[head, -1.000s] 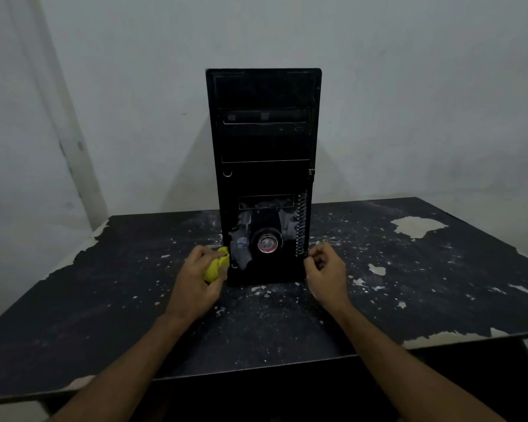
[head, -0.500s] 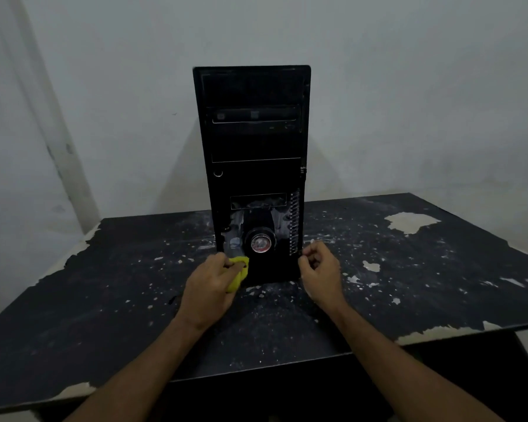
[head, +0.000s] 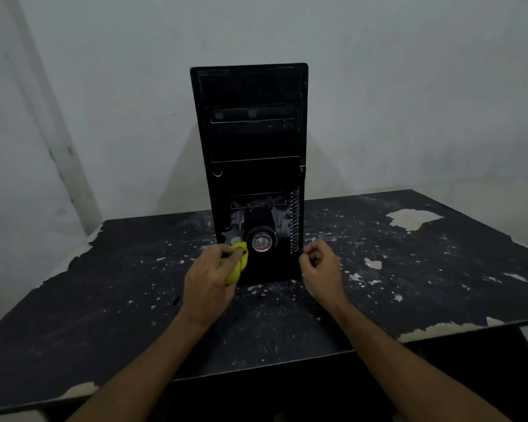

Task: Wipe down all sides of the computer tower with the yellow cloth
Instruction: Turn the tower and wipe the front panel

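left hand (head: 209, 280) presses yellow cloth (head: 237, 264) on computer tower (head: 250, 141) (no legible markings).

The tall upright computer tower (head: 250, 141) is black, with a silver-ringed round part (head: 260, 241) low on its front. The crumpled cloth (head: 238, 264) is bright yellow. The flat worn counter (head: 119, 284) is black, flecked with pale chipped patches. The plain wall (head: 409, 86) is greyish white.

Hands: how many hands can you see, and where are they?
2. The left hand holds the yellow cloth against the computer tower's lower left front. The right hand is at its lower right edge. None hidden.
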`<state>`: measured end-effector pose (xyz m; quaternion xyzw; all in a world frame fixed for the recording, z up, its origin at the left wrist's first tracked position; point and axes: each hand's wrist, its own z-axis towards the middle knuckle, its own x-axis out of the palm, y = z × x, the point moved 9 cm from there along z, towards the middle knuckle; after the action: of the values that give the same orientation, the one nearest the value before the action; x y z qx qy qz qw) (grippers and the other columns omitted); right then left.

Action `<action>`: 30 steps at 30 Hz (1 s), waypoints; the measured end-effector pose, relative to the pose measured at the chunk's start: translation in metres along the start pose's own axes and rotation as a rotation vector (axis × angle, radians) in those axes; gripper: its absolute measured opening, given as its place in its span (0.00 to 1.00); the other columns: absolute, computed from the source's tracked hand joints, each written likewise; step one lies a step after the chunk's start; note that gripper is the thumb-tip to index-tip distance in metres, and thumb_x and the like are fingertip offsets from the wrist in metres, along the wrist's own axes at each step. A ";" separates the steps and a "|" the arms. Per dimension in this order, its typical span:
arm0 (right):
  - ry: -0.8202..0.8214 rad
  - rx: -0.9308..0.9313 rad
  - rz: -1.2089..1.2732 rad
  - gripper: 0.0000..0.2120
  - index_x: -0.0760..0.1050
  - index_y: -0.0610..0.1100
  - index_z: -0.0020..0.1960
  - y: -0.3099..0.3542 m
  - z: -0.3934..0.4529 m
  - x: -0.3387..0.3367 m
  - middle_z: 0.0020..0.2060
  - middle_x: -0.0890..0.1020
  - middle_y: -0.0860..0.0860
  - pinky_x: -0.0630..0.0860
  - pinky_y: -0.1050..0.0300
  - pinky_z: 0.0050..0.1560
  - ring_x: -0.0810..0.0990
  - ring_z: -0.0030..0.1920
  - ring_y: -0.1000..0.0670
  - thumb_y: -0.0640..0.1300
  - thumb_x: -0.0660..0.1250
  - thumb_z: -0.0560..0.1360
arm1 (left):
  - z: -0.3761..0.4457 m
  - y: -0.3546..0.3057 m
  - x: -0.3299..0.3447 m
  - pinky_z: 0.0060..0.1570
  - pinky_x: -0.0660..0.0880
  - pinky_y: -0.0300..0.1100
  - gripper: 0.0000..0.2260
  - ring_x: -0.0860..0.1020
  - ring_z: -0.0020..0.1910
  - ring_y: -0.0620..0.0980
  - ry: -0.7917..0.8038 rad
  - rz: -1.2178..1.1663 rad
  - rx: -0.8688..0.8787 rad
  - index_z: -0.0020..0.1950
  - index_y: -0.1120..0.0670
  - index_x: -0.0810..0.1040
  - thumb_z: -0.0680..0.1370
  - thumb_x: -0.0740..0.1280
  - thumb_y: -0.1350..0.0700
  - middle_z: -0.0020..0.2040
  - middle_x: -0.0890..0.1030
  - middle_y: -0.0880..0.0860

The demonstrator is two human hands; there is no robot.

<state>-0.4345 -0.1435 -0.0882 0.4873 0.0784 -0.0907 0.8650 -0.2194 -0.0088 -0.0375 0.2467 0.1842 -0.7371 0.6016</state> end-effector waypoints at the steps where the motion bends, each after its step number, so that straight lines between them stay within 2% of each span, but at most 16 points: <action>1: -0.004 -0.005 -0.002 0.07 0.72 0.51 0.44 0.000 0.000 0.000 0.33 0.77 0.49 0.74 0.46 0.34 0.74 0.32 0.51 0.40 0.66 0.77 | -0.007 -0.003 0.007 0.41 0.75 0.48 0.21 0.75 0.47 0.55 0.046 0.020 0.028 0.64 0.56 0.83 0.72 0.79 0.59 0.55 0.79 0.56; 3: -0.002 -0.005 -0.008 0.07 0.72 0.50 0.44 0.000 0.000 -0.001 0.33 0.77 0.48 0.73 0.47 0.33 0.74 0.32 0.51 0.40 0.66 0.77 | -0.013 -0.003 0.012 0.42 0.74 0.49 0.21 0.74 0.48 0.56 0.108 0.050 0.091 0.63 0.54 0.83 0.70 0.79 0.57 0.55 0.78 0.54; 5: 0.005 0.000 -0.006 0.07 0.72 0.50 0.44 0.000 -0.001 0.000 0.33 0.77 0.48 0.73 0.46 0.33 0.73 0.32 0.51 0.40 0.66 0.77 | -0.006 0.003 0.002 0.44 0.72 0.50 0.16 0.76 0.50 0.57 0.060 0.043 0.094 0.62 0.55 0.83 0.75 0.75 0.54 0.55 0.79 0.55; 7: 0.010 -0.002 -0.010 0.07 0.72 0.50 0.44 0.001 -0.001 0.001 0.33 0.77 0.48 0.73 0.44 0.33 0.74 0.32 0.49 0.40 0.66 0.77 | 0.010 0.011 -0.013 0.46 0.74 0.50 0.16 0.77 0.51 0.58 -0.044 -0.015 0.003 0.63 0.58 0.83 0.76 0.75 0.57 0.55 0.79 0.58; 9: 0.008 0.000 -0.016 0.07 0.71 0.51 0.44 0.001 -0.001 -0.001 0.33 0.77 0.48 0.74 0.43 0.34 0.75 0.33 0.46 0.41 0.66 0.77 | 0.019 0.016 -0.019 0.48 0.78 0.50 0.20 0.77 0.53 0.59 -0.104 -0.099 -0.099 0.64 0.62 0.82 0.73 0.77 0.63 0.57 0.78 0.61; 12: 0.014 -0.006 -0.019 0.07 0.71 0.51 0.45 0.001 -0.003 0.000 0.33 0.76 0.48 0.73 0.43 0.34 0.75 0.34 0.43 0.41 0.66 0.78 | 0.003 0.014 -0.008 0.51 0.80 0.47 0.20 0.78 0.54 0.56 -0.052 -0.200 -0.104 0.66 0.62 0.80 0.75 0.77 0.64 0.59 0.75 0.59; 16: 0.013 -0.004 -0.011 0.08 0.71 0.51 0.45 0.004 -0.001 0.000 0.33 0.76 0.48 0.73 0.43 0.33 0.73 0.32 0.47 0.40 0.66 0.78 | -0.016 0.018 0.008 0.46 0.80 0.51 0.16 0.77 0.51 0.53 0.068 -0.196 -0.052 0.63 0.62 0.81 0.77 0.76 0.60 0.57 0.76 0.56; 19: 0.024 -0.001 -0.020 0.07 0.71 0.50 0.45 0.003 -0.001 0.000 0.33 0.76 0.48 0.73 0.43 0.33 0.73 0.32 0.49 0.40 0.66 0.79 | 0.006 0.021 -0.010 0.48 0.79 0.45 0.15 0.76 0.51 0.54 -0.027 -0.202 -0.094 0.63 0.63 0.81 0.78 0.75 0.59 0.56 0.75 0.58; 22: 0.023 0.006 -0.016 0.07 0.71 0.50 0.45 0.002 -0.001 0.000 0.33 0.77 0.48 0.73 0.45 0.34 0.73 0.32 0.51 0.40 0.66 0.79 | 0.024 0.025 -0.030 0.49 0.72 0.37 0.14 0.74 0.49 0.51 -0.157 -0.248 -0.182 0.63 0.63 0.81 0.80 0.73 0.57 0.55 0.75 0.56; 24: 0.024 0.004 -0.019 0.07 0.71 0.50 0.45 0.002 -0.001 0.000 0.33 0.77 0.49 0.73 0.46 0.34 0.73 0.32 0.52 0.40 0.66 0.79 | 0.015 0.025 -0.024 0.47 0.74 0.36 0.13 0.75 0.48 0.49 -0.133 -0.293 -0.195 0.61 0.62 0.81 0.80 0.72 0.54 0.54 0.75 0.54; 27: 0.022 0.003 0.006 0.06 0.72 0.51 0.45 0.000 -0.001 0.000 0.33 0.77 0.50 0.73 0.46 0.34 0.74 0.32 0.52 0.41 0.66 0.78 | -0.014 0.025 -0.006 0.45 0.78 0.44 0.13 0.77 0.46 0.49 0.003 -0.314 -0.173 0.56 0.59 0.81 0.80 0.70 0.50 0.52 0.77 0.51; 30: 0.024 -0.001 0.013 0.06 0.72 0.50 0.45 0.001 0.000 0.001 0.33 0.76 0.51 0.72 0.50 0.33 0.73 0.32 0.53 0.41 0.66 0.78 | -0.017 0.043 -0.014 0.43 0.73 0.40 0.10 0.75 0.43 0.47 -0.049 -0.365 -0.272 0.51 0.58 0.80 0.79 0.69 0.52 0.48 0.76 0.49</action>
<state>-0.4332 -0.1434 -0.0876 0.4884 0.0859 -0.0793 0.8648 -0.1730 0.0030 -0.0420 0.1079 0.3087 -0.8077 0.4905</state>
